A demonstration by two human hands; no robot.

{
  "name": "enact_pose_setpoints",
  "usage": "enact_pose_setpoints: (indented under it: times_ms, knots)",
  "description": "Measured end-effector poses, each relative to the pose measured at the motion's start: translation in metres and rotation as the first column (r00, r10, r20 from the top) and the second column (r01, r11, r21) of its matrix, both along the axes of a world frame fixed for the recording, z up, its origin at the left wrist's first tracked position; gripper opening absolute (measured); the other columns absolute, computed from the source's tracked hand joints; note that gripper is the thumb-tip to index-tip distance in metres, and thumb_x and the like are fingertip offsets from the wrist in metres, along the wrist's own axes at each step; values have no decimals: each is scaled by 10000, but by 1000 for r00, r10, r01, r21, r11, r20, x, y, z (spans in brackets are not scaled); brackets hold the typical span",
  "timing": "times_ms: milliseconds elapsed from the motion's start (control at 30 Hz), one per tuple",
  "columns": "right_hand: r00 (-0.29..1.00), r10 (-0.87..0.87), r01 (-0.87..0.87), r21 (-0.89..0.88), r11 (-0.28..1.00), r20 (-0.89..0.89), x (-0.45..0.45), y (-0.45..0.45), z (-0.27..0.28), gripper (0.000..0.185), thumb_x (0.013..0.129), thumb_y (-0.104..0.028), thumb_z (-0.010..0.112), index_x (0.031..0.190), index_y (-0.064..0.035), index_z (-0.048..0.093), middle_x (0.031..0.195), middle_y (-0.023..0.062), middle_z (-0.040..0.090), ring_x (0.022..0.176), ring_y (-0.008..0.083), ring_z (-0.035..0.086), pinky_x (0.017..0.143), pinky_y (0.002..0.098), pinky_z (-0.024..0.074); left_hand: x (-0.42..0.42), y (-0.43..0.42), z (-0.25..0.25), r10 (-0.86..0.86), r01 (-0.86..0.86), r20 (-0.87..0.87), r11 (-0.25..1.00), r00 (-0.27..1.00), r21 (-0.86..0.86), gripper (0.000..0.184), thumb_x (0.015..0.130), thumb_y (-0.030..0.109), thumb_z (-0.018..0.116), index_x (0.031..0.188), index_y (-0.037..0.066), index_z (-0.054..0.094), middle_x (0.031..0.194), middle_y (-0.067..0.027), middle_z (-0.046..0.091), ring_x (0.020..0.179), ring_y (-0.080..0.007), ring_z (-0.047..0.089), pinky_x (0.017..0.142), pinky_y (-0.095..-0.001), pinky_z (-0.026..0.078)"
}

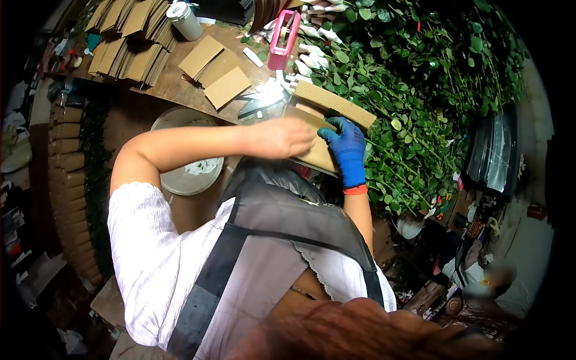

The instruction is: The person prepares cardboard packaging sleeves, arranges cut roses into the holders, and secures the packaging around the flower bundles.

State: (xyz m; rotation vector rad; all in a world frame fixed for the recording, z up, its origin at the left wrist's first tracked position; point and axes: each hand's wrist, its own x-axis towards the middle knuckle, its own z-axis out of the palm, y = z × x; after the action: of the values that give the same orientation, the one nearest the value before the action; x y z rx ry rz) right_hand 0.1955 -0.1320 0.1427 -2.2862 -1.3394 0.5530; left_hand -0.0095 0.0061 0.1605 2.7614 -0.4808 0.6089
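My bare left hand reaches in from the left with its fingers curled together over a brown cardboard piece; what its fingertips hold, if anything, is hidden. On my right hand is a blue glove with an orange cuff. Its thumb and fingers are bent round the cardboard, close to the ribbed face of a corrugated strip. The strip lies slantwise beyond both hands. A bright glare and dark blades, perhaps scissors, are just past my left hand.
Cardboard stacks, loose cardboard pieces, a white lidded cup and a pink tape dispenser are on the table. Leafy stems with white-wrapped heads cover the right side. A round tub is below.
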Motion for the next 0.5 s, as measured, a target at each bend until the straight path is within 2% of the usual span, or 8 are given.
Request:
enact_pose_setpoints:
  times_ms: [33,133,167,267,300,333,400,500]
  knots:
    - [1000,-11,9,-73,997,-24,1,1,2,430,751,-426,783,1094,-176,718,933,134,712,920,323,678,816,436,525,-9,-4,-12,2,21,-148,988,989,154,400,926,199,605,1283,21,593,1360,-169,585,1266,-320,561,1113,-438,422]
    - [994,72,-68,-57,996,80,2,0,14,397,797,-422,744,1095,-162,711,950,135,713,903,331,679,810,442,527,-12,5,-41,26,-29,-68,999,997,-42,460,943,254,609,1346,36,566,1426,-142,542,1333,-304,506,1155,-451,370]
    - [989,87,-79,-63,995,121,2,3,19,379,813,-413,729,1093,-158,709,957,135,713,911,332,677,818,444,525,-6,3,-49,71,-73,-95,997,993,-22,497,950,289,614,1379,46,551,1474,-121,505,1380,-286,460,1176,-462,337]
    - [960,139,-116,-104,988,243,0,10,57,331,860,-386,683,1085,-144,702,976,134,712,936,334,673,842,450,519,6,1,-55,122,-127,-88,991,989,-43,493,941,268,623,1376,47,553,1472,-126,508,1371,-291,470,1172,-465,342]
    - [966,108,-115,16,993,236,-2,14,71,309,855,-365,696,1080,-154,703,982,128,712,950,328,667,854,451,514,7,-1,-58,139,-140,-49,990,989,-25,499,929,274,637,1367,47,561,1474,-125,507,1357,-292,482,1166,-468,353]
    - [919,100,-177,173,969,381,-1,23,78,295,851,-354,702,1070,-157,704,984,120,712,949,324,667,850,449,514,7,-1,-60,157,-158,-46,987,987,-27,497,929,273,638,1365,47,565,1477,-126,505,1356,-292,484,1166,-470,353]
    - [784,-8,-334,433,837,621,4,46,80,266,844,-331,714,1050,-162,707,989,104,713,945,317,665,842,446,515,6,-5,-62,177,-178,-50,983,983,-31,493,927,272,639,1360,48,572,1484,-128,499,1354,-291,486,1168,-474,353]
    - [842,303,-431,217,876,446,13,35,57,243,844,-262,709,1076,-199,676,933,71,696,860,301,653,774,416,514,8,-3,-51,169,-168,68,986,983,-17,431,918,259,646,1287,39,615,1347,-132,606,1225,-281,588,1067,-426,463]
